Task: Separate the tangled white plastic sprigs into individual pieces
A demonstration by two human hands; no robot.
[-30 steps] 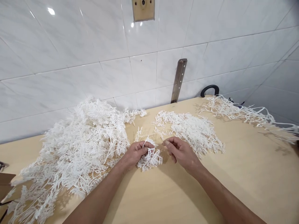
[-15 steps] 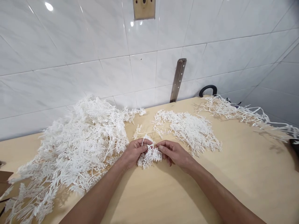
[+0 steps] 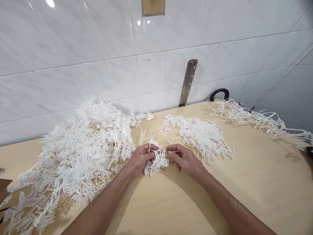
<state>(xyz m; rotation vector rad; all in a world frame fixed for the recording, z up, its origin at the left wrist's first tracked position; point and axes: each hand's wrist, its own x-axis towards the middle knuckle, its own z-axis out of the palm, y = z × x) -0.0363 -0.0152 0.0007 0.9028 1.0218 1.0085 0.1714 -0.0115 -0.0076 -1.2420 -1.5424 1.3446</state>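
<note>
My left hand (image 3: 143, 159) is closed on a small bunch of white plastic sprigs (image 3: 157, 163), pinched between thumb and fingers. One thin stem loops up over its fingertips. Just right of the bunch is my right hand (image 3: 183, 158), its fingers curled and its thumb and index fingertips close together at the bunch's edge. Whatever lies between those fingertips is too small to make out. A big heap of white branching sprigs (image 3: 90, 153) spreads beside my left arm. Beyond my right hand lies a flatter pile of short white pieces (image 3: 200, 135).
Bare white stems (image 3: 254, 117) lie along the far right edge of the wooden table (image 3: 156, 209). Behind them rises a black curved handle (image 3: 220, 93). A metal strip with holes (image 3: 188, 83) leans on the tiled wall (image 3: 117, 78). A brown box (image 3: 5, 189) shows at far left.
My right hand has drawn slightly right, away from the bunch. My left hand keeps its hold in nearly the same place. The view has shifted slightly.
</note>
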